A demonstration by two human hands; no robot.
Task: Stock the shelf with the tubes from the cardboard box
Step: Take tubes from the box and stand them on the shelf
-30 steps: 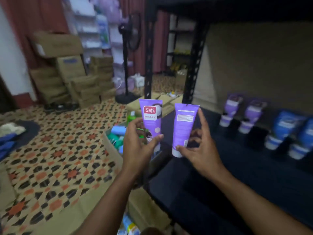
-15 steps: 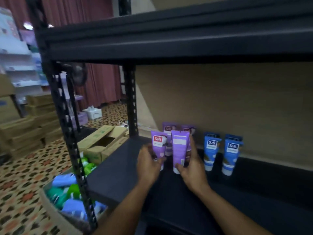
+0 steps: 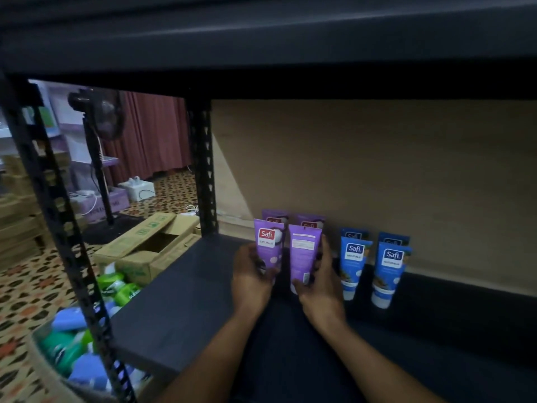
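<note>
From the head camera, a purple plastic tube with a red-and-white Safi label (image 3: 268, 245) stands upright in the left hand (image 3: 250, 274), crimped end up, long axis vertical, label facing the camera. Just beside it, a second purple tube showing its white printed back (image 3: 303, 257) is upright the same way in the right hand (image 3: 322, 283). Each hand's fingers are curled round the lower half of its tube, grasping it. The caps are hidden behind the palms, so whether they touch the dark shelf board (image 3: 180, 309) cannot be told. Both forearms reach in over the board's front edge, wrists close together. Directly behind the held pair, two more purple tubes (image 3: 274, 216) stand against the brown backing board (image 3: 377, 170). To the right, four blue tubes (image 3: 353, 263) stand cap-down in two rows. The board lies open to the left as far as the black perforated upright (image 3: 205, 170), and in front of the hands. The black upper shelf beam (image 3: 261, 39) hangs low overhead. Beyond the left edge, on the patterned floor (image 3: 26, 289), sits a box of green and blue tubes (image 3: 43, 370).
</note>
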